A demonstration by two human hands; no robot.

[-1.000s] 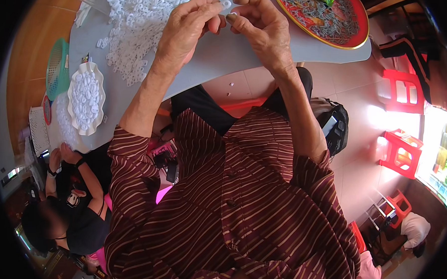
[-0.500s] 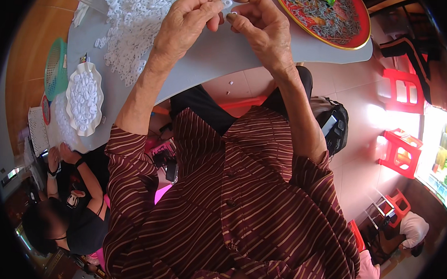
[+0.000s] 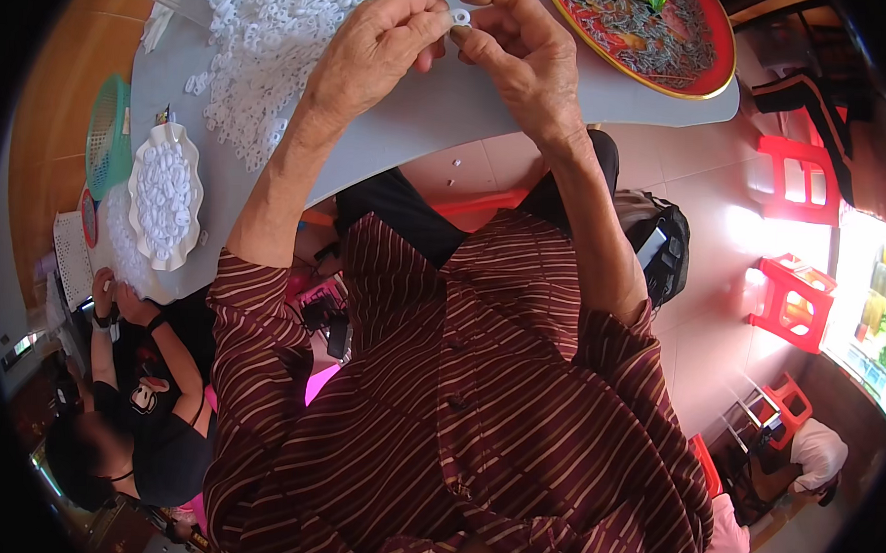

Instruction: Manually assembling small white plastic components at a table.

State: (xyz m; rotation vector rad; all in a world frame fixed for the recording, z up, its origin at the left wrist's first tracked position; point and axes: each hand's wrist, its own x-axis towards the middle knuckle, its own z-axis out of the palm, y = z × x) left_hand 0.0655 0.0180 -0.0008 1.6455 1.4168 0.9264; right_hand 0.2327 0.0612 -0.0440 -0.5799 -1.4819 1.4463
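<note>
Nearest to you is your own striped shirt [image 3: 476,416], and from it both forearms run up over the desk [image 3: 440,108] edge, so the work sits where you can look straight down on it. Your left hand [image 3: 374,51] and right hand [image 3: 517,52] meet just above the grey surface, fingers pressed together on one small white ring [image 3: 460,16] — the left thumb and forefinger pinch it from one side, the right fingers close on it from the other. Holding it between both hands, raised off the desk, probably lets you steady so small a piece while you work on it; what exactly the fingertips do to it is too small to tell.

Just beyond your left hand lies the loose heap of white rings [image 3: 265,41], spread within easy reach of that hand. Farther left, a white scalloped dish [image 3: 165,200] holds more white pieces, near the desk's rim and beside a seated person [image 3: 130,431] whose hands rest by it — likely shared stock. To your far right, past the right hand, a red round tray [image 3: 661,39] with grey bits sits at the desk's edge. Red stools [image 3: 793,302] stand on the floor, well apart.
</note>
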